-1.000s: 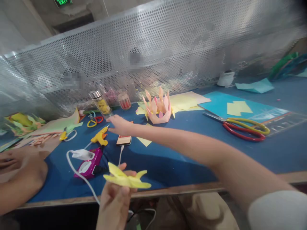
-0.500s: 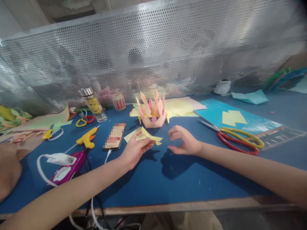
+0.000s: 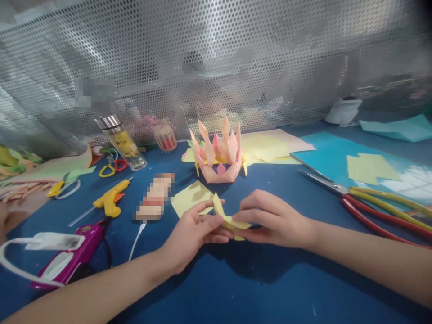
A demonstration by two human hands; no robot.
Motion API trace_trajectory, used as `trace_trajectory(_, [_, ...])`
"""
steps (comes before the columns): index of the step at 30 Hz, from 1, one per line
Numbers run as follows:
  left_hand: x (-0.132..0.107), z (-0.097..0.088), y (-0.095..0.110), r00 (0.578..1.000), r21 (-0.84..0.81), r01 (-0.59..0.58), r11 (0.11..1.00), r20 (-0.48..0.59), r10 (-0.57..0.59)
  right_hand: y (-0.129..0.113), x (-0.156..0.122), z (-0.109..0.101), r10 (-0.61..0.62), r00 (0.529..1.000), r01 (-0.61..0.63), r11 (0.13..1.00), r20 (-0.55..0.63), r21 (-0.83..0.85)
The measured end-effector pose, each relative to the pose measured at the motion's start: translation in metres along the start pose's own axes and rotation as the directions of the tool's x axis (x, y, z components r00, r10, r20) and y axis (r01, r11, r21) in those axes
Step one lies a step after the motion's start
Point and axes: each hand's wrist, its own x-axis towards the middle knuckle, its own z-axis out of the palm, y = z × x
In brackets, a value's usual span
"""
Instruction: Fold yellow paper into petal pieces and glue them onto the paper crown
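With my left hand (image 3: 194,231) I pinch the folded yellow paper (image 3: 231,222) by its left part, and the fingers of my right hand (image 3: 275,219) are closed on its right flap; probably one side steadies the other. I hold the piece above the table (image 3: 270,294), perhaps so that its points are not flattened. Beyond my grip stands the paper crown (image 3: 220,175). To the left of my grip lies the glue gun (image 3: 110,201), its nozzle pointing away from me, maybe for safety.
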Motion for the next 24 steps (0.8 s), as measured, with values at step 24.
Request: trace_trajectory(24, [-0.0049,-0.0043,-0.0005,0.949,0.471,-0.175,0.865,-0.154,0.276,0.0024,-0.0065,-0.0035,0.059,0.996,-0.066,0.993,0.069,0.101])
